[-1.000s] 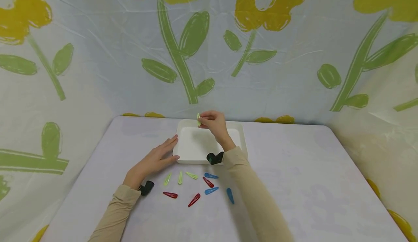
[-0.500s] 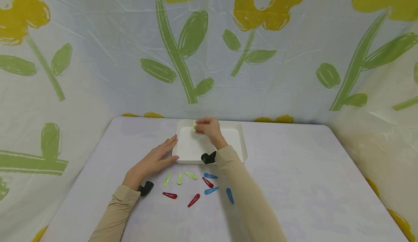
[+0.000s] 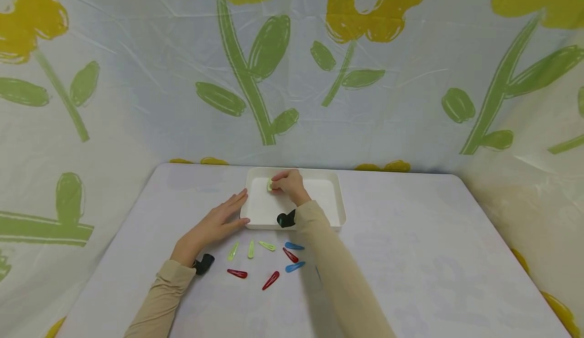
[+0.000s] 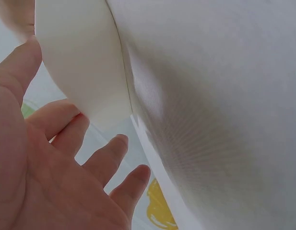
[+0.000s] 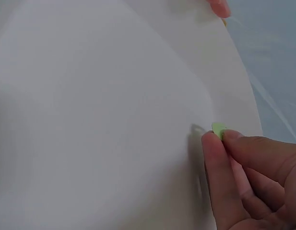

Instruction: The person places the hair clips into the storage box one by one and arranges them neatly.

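Inside the white tray [image 3: 319,196], toward its back left, my right hand [image 3: 291,184] pinches a light green hair clip [image 3: 269,185] between thumb and fingertips. In the right wrist view only one end of that clip [image 5: 218,128] shows beside the thumb. My left hand [image 3: 219,220] touches the tray's left side with fairly straight fingers. The left wrist view has its thumb and fingertips against the outer wall [image 4: 80,57]. In front of the tray lie several snap hair clips: light green ones [image 3: 251,249], red ones [image 3: 271,280] and blue ones [image 3: 294,266].
The tray stands near the back edge of a pale table [image 3: 410,236]. Behind the table hangs a cloth backdrop [image 3: 173,49] printed with flowers. My right sleeve [image 3: 342,272] partly covers another blue clip [image 3: 318,273].
My right hand has come down and a little left into the tray, still pinching the green clip. The left hand stays at the tray's side.
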Motion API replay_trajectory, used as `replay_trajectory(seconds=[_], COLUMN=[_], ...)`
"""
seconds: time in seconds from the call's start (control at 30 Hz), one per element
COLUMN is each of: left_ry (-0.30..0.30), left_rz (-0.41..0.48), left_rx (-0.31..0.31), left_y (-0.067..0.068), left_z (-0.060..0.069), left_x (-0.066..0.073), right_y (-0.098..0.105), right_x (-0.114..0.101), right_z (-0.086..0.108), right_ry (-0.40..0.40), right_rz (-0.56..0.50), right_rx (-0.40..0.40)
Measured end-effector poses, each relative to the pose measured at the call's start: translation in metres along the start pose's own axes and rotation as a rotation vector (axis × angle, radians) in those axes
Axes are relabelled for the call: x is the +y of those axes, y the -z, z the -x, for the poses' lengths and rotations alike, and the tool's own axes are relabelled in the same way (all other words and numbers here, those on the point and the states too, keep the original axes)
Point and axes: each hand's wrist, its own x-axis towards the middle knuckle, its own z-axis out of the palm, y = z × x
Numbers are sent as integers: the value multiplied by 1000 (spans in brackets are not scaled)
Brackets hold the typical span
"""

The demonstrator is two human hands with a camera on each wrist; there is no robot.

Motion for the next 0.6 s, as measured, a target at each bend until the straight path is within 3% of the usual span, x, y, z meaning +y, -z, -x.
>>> replay_trajectory(seconds=[0.2,0.6], left_ry=[2,-16], left_rz=[1,3], left_rx=[8,10], left_y=[0,-1], left_z=[0,-1], left_x=[0,-3], right_y=[-4,-8], right_x=[2,-8], right_z=[-3,5], right_ry=[-39,-33], right_rz=[-17,85], right_rx=[-7,0])
